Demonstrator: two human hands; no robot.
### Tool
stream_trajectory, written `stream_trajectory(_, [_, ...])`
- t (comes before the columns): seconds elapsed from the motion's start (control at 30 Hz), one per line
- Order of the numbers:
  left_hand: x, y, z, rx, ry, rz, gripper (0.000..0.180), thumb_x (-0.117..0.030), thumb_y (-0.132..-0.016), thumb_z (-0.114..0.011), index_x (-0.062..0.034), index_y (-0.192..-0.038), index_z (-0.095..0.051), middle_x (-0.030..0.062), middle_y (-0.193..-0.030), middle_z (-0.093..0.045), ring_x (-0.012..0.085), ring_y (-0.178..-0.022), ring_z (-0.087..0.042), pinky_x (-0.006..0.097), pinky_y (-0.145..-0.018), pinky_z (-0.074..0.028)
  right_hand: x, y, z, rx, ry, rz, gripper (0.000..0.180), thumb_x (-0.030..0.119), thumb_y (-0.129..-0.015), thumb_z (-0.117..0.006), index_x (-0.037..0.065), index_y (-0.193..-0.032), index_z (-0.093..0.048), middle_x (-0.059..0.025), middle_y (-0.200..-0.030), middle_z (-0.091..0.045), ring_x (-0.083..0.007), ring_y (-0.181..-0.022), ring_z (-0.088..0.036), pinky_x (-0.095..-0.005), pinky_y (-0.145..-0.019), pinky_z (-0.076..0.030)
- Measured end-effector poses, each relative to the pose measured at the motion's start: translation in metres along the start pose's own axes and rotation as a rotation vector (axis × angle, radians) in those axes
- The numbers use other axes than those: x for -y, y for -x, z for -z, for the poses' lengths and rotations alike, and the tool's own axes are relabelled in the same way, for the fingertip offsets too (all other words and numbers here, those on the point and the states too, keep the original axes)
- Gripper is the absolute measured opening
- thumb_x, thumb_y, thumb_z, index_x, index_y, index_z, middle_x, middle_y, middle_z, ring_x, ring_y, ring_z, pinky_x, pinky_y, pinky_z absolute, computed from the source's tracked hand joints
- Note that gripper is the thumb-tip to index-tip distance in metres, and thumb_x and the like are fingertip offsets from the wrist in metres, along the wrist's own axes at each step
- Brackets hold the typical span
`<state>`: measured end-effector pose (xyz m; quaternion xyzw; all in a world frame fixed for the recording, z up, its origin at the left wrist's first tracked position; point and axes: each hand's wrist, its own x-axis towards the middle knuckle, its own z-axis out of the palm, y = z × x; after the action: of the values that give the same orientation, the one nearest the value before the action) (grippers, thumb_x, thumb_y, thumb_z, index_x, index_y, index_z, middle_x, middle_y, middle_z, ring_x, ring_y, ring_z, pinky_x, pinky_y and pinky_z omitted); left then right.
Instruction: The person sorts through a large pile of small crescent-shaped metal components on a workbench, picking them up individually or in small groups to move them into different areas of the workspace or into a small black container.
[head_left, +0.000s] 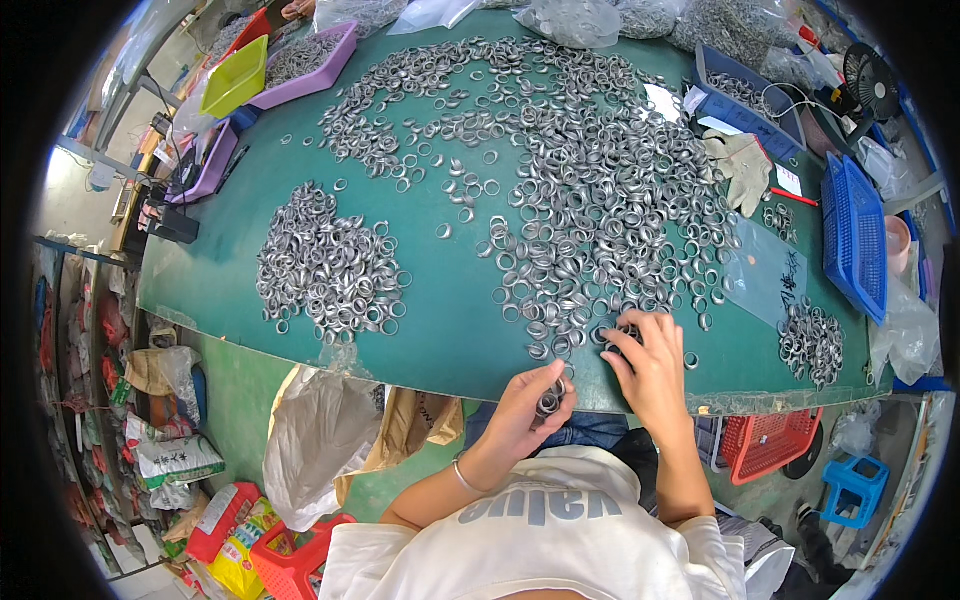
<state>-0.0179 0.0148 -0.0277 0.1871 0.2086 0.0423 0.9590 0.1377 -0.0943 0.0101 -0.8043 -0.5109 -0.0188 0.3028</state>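
Note:
My left hand (525,408) is at the near edge of the green table (450,320), closed around a short stack of grey metal rings (549,399). My right hand (650,365) lies on the table just to its right, fingers spread over the near fringe of a very large heap of loose metal rings (590,190). A separate pile of rings (325,265) lies to the left. A small pile of rings (812,343) sits at the right edge.
Purple trays (310,60) and a yellow-green tray (235,78) stand at the back left. Blue baskets (855,235), a work glove (742,165) and a small fan (872,85) are on the right. Bags and a red crate (765,445) sit under the table.

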Motion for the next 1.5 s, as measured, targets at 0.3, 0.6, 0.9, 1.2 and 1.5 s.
stream_trajectory(0.3, [0.009,0.0,-0.015,-0.161,-0.17,-0.185,0.025,-0.014,-0.094,-0.058,-0.0013,-0.115,-0.059,0.0028,-0.084,-0.056,0.0052,-0.061,-0.045,0.017,-0.041,-0.03,-0.003,0.018,-0.016,-0.064,-0.784,-0.345,0.005,0.001,-0.082,-0.063,0.0,-0.086,-0.059,-0.0057,-0.093,-0.058,-0.0167,-0.085,-0.051,-0.027,-0.078,-0.039])
stream_trajectory(0.6, [0.01,-0.014,-0.022,-0.225,-0.329,-0.263,0.011,-0.009,-0.092,-0.056,-0.001,-0.099,-0.059,-0.0004,-0.062,-0.047,0.0035,-0.049,-0.036,0.019,-0.039,-0.026,0.005,0.02,-0.018,0.054,-0.845,-0.386,0.005,0.001,-0.081,-0.066,-0.002,-0.079,-0.063,-0.0071,-0.072,-0.06,-0.0162,-0.07,-0.056,-0.0274,-0.07,-0.043])
stream_trajectory(0.9, [-0.002,-0.012,-0.03,-0.139,0.009,0.012,0.022,-0.013,-0.094,-0.053,-0.0008,-0.112,-0.059,0.0052,-0.079,-0.055,0.008,-0.058,-0.048,0.016,-0.039,-0.032,-0.015,-0.022,-0.035,-0.113,0.166,-0.161,0.014,0.013,-0.078,-0.068,0.003,-0.084,-0.061,-0.01,-0.078,-0.054,-0.0287,-0.083,-0.052,-0.0404,-0.074,-0.038])
stream_trajectory(1.2, [0.01,-0.019,-0.024,-0.121,-0.055,-0.144,0.023,-0.017,-0.095,-0.057,-0.0026,-0.113,-0.059,0.0003,-0.077,-0.051,0.0037,-0.057,-0.042,0.016,-0.04,-0.028,0.003,0.019,-0.014,-0.061,-1.268,-0.567,0.008,0.0,-0.09,-0.058,-0.002,-0.098,-0.058,-0.0037,-0.089,-0.062,-0.0076,-0.083,-0.057,-0.0215,-0.074,-0.044])
stream_trajectory(1.5, [0.007,-0.025,-0.033,-0.202,-0.187,-0.191,0.021,-0.017,-0.096,-0.054,0.0014,-0.104,-0.06,-0.0026,-0.065,-0.047,0.0017,-0.045,-0.035,0.017,-0.038,-0.025,0.01,0.029,-0.024,-0.027,-0.832,-0.41,0.007,0.002,-0.084,-0.064,0.001,-0.09,-0.062,-0.001,-0.074,-0.058,-0.0081,-0.069,-0.052,-0.0231,-0.061,-0.042])
